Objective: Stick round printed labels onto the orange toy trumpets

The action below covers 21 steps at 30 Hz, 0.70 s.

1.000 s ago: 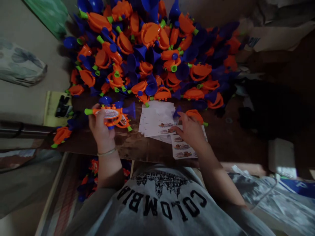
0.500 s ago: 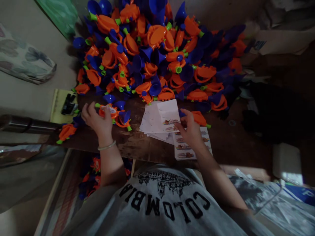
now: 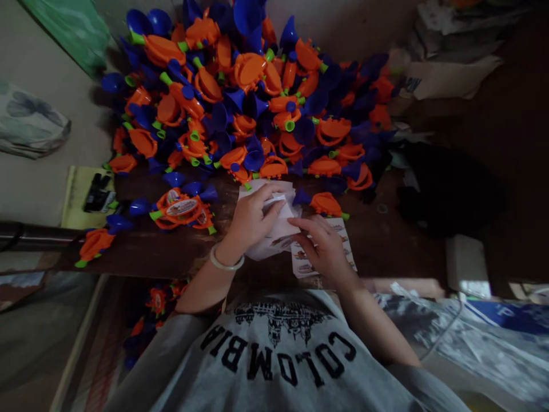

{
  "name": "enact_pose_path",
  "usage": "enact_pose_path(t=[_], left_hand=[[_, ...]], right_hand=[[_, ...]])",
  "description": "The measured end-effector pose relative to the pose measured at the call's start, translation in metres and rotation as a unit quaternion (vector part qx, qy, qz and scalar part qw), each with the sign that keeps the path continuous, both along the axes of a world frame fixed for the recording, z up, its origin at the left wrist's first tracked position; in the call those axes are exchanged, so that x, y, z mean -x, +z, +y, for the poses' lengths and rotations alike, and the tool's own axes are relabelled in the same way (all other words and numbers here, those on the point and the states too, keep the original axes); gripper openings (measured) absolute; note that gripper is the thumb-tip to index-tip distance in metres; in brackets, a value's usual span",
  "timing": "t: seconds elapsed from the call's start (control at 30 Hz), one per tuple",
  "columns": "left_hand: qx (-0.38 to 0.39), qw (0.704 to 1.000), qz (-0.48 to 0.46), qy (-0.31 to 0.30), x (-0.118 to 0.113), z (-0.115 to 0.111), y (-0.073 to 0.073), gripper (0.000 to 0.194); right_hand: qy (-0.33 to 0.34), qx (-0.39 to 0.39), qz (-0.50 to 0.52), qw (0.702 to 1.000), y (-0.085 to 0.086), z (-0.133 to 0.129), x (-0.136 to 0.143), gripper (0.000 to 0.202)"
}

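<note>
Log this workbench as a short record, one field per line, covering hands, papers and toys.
left hand: on a white sheet; grip partly hidden
left wrist: pale bracelet
right hand: fingertips at the white sheet's right edge, palm over the sticker sheet
main pile: orange, blue and green toy trumpets, behind the papers
labelled trumpets: small cluster left of the papers
single trumpets: one at far left, one just behind the sticker sheet
surface: dark brown table

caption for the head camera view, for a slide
Both hands, left and right, handle a white sheet below a pile of orange and blue toy trumpets.
</note>
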<state>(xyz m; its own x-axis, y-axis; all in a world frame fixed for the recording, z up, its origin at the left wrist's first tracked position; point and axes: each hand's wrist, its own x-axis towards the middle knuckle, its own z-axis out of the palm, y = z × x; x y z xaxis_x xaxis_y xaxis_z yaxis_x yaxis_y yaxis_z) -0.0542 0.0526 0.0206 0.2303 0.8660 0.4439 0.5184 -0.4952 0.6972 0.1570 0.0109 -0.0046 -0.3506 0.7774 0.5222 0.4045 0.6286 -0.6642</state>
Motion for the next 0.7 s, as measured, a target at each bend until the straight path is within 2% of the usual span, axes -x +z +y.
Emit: enact_pose_path(t=[0.13, 0.3, 0.37, 0.47, 0.57, 0.7], left_hand=[[0.024, 1.0, -0.018, 0.006, -0.008, -0.007, 0.007, 0.019], [0.03, 0.996, -0.016, 0.078, -0.008, -0.008, 0.008, 0.019], [0.033, 0.995, -0.022, 0.089, -0.006, -0.009, 0.01, 0.02], [0.042, 0.997, -0.029, 0.065, -0.004, -0.012, 0.015, 0.02], [0.048, 0.998, -0.025, 0.032, -0.006, -0.016, 0.018, 0.018], [0.05, 0.998, -0.018, 0.04, -0.008, -0.017, 0.016, 0.017]], right_hand=[[-0.019, 0.001, 0.002, 1.0, 0.005, -0.006, -0.001, 0.024], [-0.045, -0.068, 0.038, 0.996, 0.006, -0.011, 0.004, 0.02], [-0.06, -0.075, 0.057, 0.994, 0.007, -0.013, 0.006, 0.019], [-0.072, -0.04, 0.071, 0.994, 0.01, -0.015, 0.008, 0.025], [-0.043, -0.015, 0.033, 0.998, 0.016, -0.016, 0.007, 0.022], [-0.035, -0.024, 0.024, 0.999, 0.018, -0.015, 0.005, 0.02]])
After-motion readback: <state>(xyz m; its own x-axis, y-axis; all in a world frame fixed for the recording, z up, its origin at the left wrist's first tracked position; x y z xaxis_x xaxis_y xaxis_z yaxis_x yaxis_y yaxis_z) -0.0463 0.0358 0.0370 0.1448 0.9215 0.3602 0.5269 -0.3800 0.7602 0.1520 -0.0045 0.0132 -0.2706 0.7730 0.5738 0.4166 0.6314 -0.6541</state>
